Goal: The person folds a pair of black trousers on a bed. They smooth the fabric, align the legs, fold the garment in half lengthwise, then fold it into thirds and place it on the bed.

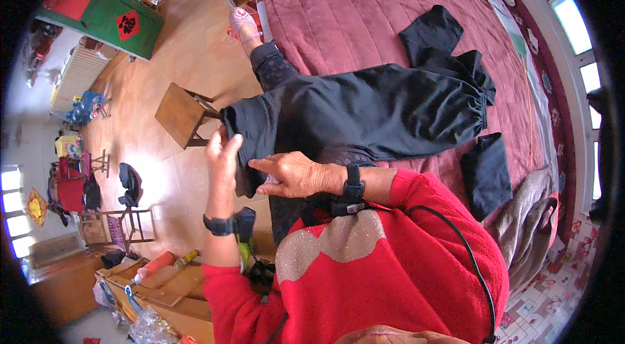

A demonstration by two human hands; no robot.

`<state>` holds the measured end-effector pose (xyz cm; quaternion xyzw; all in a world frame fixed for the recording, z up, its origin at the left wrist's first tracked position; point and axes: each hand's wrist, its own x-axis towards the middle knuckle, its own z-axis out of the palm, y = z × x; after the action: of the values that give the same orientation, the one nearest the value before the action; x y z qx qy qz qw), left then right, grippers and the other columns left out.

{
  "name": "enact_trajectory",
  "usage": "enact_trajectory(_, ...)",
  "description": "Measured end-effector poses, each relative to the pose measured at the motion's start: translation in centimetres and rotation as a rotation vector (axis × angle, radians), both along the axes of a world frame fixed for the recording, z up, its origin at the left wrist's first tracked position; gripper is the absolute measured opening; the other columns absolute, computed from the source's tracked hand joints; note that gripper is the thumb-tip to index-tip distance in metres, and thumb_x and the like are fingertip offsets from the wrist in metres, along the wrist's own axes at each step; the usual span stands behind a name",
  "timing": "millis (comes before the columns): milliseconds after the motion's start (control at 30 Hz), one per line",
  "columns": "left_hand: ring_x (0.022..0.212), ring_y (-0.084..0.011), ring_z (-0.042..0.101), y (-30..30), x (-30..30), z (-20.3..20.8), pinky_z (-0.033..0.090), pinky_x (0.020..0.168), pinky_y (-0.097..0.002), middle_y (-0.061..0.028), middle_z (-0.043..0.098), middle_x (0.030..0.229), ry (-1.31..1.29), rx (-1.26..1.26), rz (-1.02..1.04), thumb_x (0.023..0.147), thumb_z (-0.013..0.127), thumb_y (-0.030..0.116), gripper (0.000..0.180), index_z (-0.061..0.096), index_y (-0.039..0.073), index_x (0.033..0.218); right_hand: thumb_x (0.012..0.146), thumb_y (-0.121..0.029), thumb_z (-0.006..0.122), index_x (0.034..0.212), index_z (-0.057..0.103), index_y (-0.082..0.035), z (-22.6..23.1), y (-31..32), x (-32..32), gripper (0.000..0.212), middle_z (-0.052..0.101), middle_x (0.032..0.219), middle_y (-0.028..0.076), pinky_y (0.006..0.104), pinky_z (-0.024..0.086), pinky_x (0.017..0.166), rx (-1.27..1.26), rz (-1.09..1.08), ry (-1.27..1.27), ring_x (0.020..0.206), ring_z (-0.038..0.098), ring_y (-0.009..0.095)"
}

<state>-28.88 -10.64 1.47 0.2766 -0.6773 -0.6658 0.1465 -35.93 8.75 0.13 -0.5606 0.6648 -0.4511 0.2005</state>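
Observation:
Black trousers (pixel 351 110) lie across my lap, with one end gathered into folds at the right. Their open left end hangs past my knee toward the floor. My left hand (pixel 223 165) is at this end, its thumb up and its fingers partly hidden at the cloth's edge, gripping it. My right hand (pixel 290 173) is close beside it, index finger stretched against the black cloth and the other fingers curled at the edge. Both wrists wear black bands.
I sit on a bed with a pink quilt (pixel 325 18). More dark clothing (pixel 488 171) and a grey-brown cloth (pixel 527 227) lie to the right. A wooden stool (pixel 182 113) stands left of my knees. Cardboard boxes (pixel 176 298) are at the lower left.

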Motion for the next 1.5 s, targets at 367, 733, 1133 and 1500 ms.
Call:
enact_trajectory(367, 0.095, -0.0187, 0.064, -9.1, 0.5, -4.3, 0.052, 0.087, -0.032, -0.0098, 0.066, 0.108, -0.167, -0.002, 0.333, 0.098, 0.048, 0.009, 0.026, 0.062, -0.002, 0.118, 0.091, -0.04, 0.063, 0.142, 0.051, -0.009, -6.9, 1.3, -7.2, 0.061, 0.036, 0.155, 0.016, 0.0527, 0.024, 0.118, 0.347, -0.357, 0.359, 0.146, 0.029, 0.034)
enact_trajectory(733, 0.114, -0.0202, 0.058, -4.8, 0.6, -9.6, 0.045, 0.101, -0.0328, -0.0098, 0.061, 0.127, -0.183, 0.102, 0.255, 0.098, 0.055, 0.055, 0.068, 0.056, -0.005, 0.13, 0.087, -0.038, 0.065, 0.142, 0.051, -0.014, -8.1, 1.0, -7.6, 0.061, 0.033, 0.157, 0.016, 0.055, 0.024, 0.117, 0.324, -0.386, 0.378, 0.147, 0.027, 0.036)
enact_trajectory(1133, 0.106, -0.0211, 0.059, -10.2, 1.3, -4.1, 0.044, 0.1, -0.0343, -0.0097, 0.064, 0.118, 0.121, -0.049, 0.336, 0.092, 0.065, 0.011, 0.035, 0.061, -0.004, 0.123, 0.085, -0.042, 0.068, 0.149, 0.041, -0.012, -8.1, 1.4, -8.1, 0.076, 0.031, 0.157, 0.021, 0.0538, 0.023, 0.119, 0.269, -0.42, 0.297, 0.146, 0.028, 0.038)
enact_trajectory(1500, 0.099, -0.016, 0.059, -8.7, 1.9, -0.5, 0.045, 0.095, -0.0306, -0.0066, 0.065, 0.108, 0.145, -0.22, 0.235, 0.092, 0.061, 0.002, 0.023, 0.065, -0.003, 0.114, 0.092, -0.042, 0.066, 0.142, 0.048, -0.003, -9.5, 2.3, -10.7, 0.066, 0.05, 0.143, 0.023, 0.0432, 0.036, 0.113, 0.121, -0.549, -0.303, 0.134, 0.047, 0.037)
